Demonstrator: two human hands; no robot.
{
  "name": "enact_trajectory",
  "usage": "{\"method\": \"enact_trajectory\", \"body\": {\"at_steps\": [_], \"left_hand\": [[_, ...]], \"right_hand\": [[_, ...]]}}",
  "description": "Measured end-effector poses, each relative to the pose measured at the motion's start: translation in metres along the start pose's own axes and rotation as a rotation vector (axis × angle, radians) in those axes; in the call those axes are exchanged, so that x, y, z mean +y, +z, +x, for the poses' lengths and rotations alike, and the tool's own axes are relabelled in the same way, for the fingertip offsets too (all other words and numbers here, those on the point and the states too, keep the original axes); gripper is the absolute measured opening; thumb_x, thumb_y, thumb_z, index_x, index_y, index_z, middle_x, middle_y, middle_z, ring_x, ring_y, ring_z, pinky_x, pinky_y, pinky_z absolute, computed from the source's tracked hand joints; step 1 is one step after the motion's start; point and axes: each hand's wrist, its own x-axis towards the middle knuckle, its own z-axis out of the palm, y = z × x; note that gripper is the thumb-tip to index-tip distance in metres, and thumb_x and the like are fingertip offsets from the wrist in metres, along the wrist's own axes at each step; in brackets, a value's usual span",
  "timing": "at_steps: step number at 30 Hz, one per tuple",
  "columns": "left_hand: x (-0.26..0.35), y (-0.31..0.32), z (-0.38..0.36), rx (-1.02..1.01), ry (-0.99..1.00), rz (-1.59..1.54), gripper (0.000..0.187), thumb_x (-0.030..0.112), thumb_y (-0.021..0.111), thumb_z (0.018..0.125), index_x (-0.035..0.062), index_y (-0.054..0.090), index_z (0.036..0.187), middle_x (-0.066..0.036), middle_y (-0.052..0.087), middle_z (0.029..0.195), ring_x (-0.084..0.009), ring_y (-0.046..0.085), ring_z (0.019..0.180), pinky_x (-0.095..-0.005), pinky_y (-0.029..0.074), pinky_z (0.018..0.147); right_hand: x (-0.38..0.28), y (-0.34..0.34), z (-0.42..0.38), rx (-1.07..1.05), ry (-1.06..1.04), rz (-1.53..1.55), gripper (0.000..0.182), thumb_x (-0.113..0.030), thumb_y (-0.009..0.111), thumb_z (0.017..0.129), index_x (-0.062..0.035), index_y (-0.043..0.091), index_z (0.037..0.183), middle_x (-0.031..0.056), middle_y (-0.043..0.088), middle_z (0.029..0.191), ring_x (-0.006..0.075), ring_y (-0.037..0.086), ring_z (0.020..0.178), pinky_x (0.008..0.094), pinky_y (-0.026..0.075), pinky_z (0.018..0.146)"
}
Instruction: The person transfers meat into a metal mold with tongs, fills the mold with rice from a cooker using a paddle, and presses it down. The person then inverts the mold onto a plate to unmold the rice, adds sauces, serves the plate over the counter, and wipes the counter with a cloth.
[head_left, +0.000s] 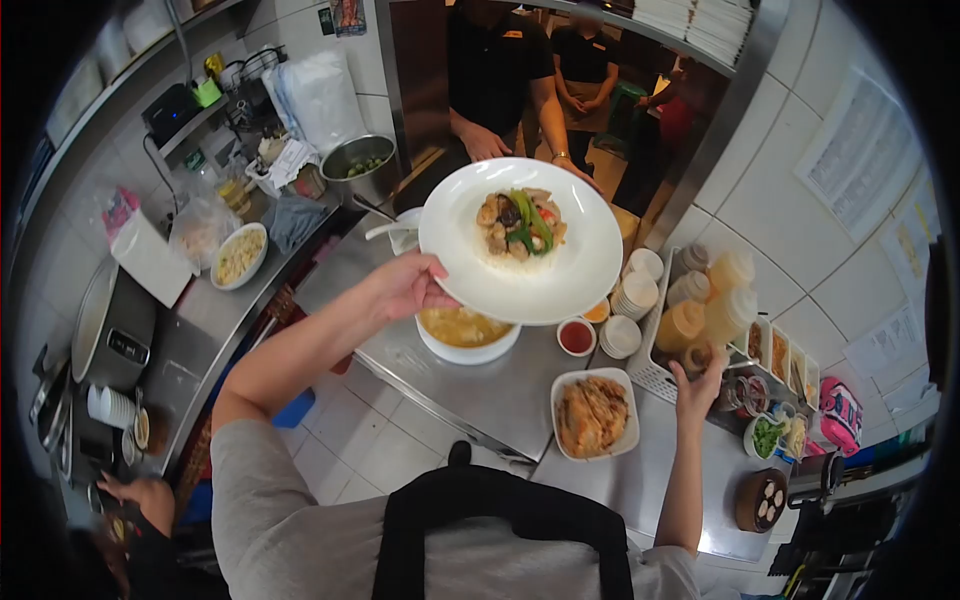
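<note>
My left hand (pixel 405 288) grips the left rim of a wide white plate (pixel 585 270), thumb on top. On the plate lies a stir-fry (pixel 520 225) with green vegetables over white rice. My right hand (pixel 700 388) is closed around a brown sauce bottle (pixel 699 355) at the front of a white basket (pixel 650 345) of squeeze bottles. Partly under the plate stands a white bowl of yellow soup (pixel 465 330). Nearer to me is a square white bowl of fried food (pixel 595 415).
Beyond the pass window, a person in black (pixel 500 80) has a hand close to the plate's far edge. Stacked small cups (pixel 635 295) and a red sauce cup (pixel 576 337) stand right of it. At lower left another person's hand (pixel 145 500) shows over the side counter.
</note>
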Motion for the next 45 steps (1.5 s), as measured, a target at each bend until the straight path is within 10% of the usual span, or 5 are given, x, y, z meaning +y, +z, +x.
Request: {"method": "enact_trajectory", "body": {"at_steps": [6, 9, 14, 22, 45], "left_hand": [[0.089, -0.061, 0.112, -0.051, -0.006, 0.027, 0.039, 0.002, 0.050, 0.070, -0.0007, 0.049, 0.108, -0.014, 0.062, 0.101, -0.0284, 0.063, 0.090, -0.0402, 0.051, 0.086], [0.106, -0.090, 0.165, -0.051, -0.018, 0.009, 0.037, 0.002, 0.052, 0.069, -0.0004, 0.049, 0.106, -0.014, 0.062, 0.099, -0.0279, 0.063, 0.091, -0.0402, 0.050, 0.087], [0.118, -0.111, 0.221, -0.086, -0.011, 0.008, 0.037, 0.002, 0.052, 0.069, 0.0002, 0.051, 0.106, -0.013, 0.062, 0.100, -0.0252, 0.063, 0.092, -0.0370, 0.049, 0.088], [0.101, -0.133, 0.273, -0.142, -0.126, 0.030, 0.038, 0.002, 0.051, 0.070, -0.0002, 0.051, 0.108, -0.013, 0.063, 0.101, -0.0239, 0.064, 0.088, -0.0362, 0.052, 0.084], [0.053, -0.160, 0.360, -0.515, -0.512, 0.669, 0.037, 0.015, 0.063, 0.082, 0.0099, 0.051, 0.116, -0.006, 0.061, 0.105, -0.0153, 0.061, 0.086, -0.0294, 0.053, 0.073]], "right_hand": [[-0.014, 0.007, -0.001, -0.010, 0.167, -0.016, 0.058, -0.003, 0.073, 0.068, 0.0003, 0.046, 0.119, 0.0138, 0.054, 0.105, 0.0256, 0.053, 0.098, 0.0329, 0.042, 0.084], [-0.063, -0.004, 0.023, 0.095, -0.133, -0.506, 0.048, -0.006, 0.068, 0.073, 0.0016, 0.048, 0.116, 0.0158, 0.055, 0.108, 0.0257, 0.055, 0.096, 0.0342, 0.043, 0.084], [-0.122, 0.078, 0.103, -0.152, 0.131, 0.329, 0.020, -0.004, 0.054, 0.085, 0.0007, 0.054, 0.104, 0.0103, 0.057, 0.104, 0.0168, 0.057, 0.092, 0.0279, 0.047, 0.077], [-0.129, 0.268, 0.191, -0.579, 0.849, 1.167, 0.045, -0.007, 0.053, 0.083, -0.0020, 0.035, 0.124, 0.0142, 0.057, 0.106, 0.0249, 0.061, 0.090, 0.0401, 0.052, 0.079], [-0.049, 0.339, 0.104, -0.145, 1.009, 0.869, 0.053, 0.003, 0.057, 0.073, -0.0003, 0.036, 0.122, 0.0197, 0.049, 0.115, 0.0338, 0.061, 0.089, 0.0426, 0.057, 0.053]]}}
